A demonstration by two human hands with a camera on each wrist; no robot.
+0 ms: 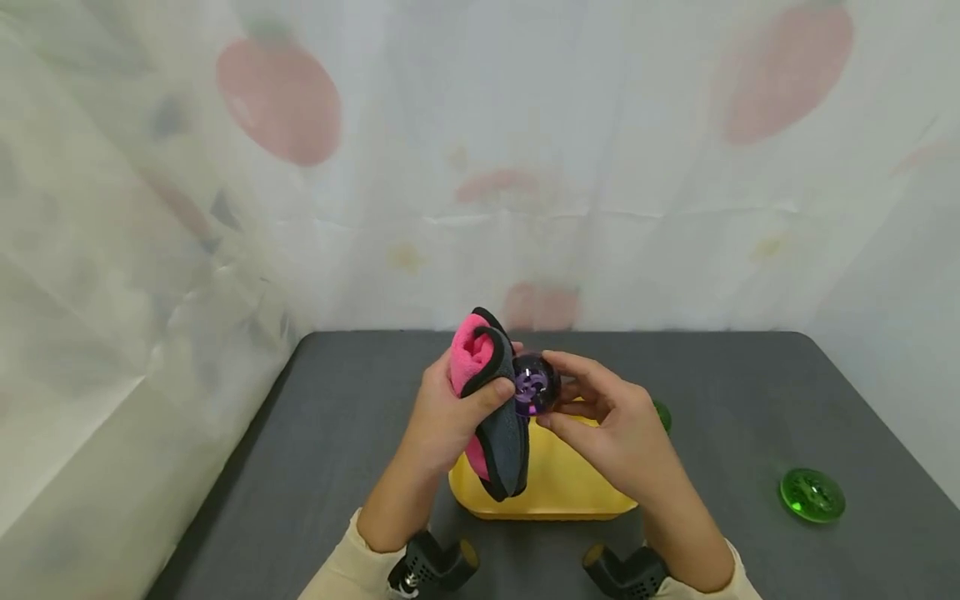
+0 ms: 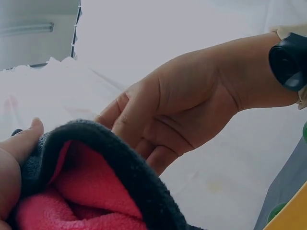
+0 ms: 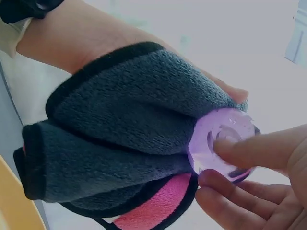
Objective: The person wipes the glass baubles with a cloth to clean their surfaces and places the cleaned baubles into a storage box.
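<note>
a dark grey desk [image 1: 750, 392] fills the lower half of the head view, backed by a pale curtain [image 1: 480, 150] printed with red fruit shapes

a yellow tray [image 1: 558, 487] sits near the desk's front edge at its middle; most of its inside is hidden behind the hands and the hanging cloth, and nothing can be seen lying in the part that shows

above the tray the left hand [image 1: 442, 412] grips a bunched cloth [image 1: 498, 417], grey with a black border outside and pink inside, thumb curled over its top fold and fingers wrapped round behind it. the right hand [image 1: 611, 429] pinches a purple glass piece [image 1: 536, 384] between thumb and fingertips, clamped on it, and holds it touching the cloth, above the tray's far edge

the right wrist view shows what the head view does not: the purple piece is a clear round disc with raised moulding on its face, its back pressed into the grey pile. the left wrist view shows the pink lining and the right palm, but the piece is hidden there behind the cloth

a green glass piece [image 1: 812, 495] lies near the desk's right edge, well apart from the tray. a second green piece [image 1: 662, 415] is mostly hidden behind the right hand, just beside the tray's right side
</note>
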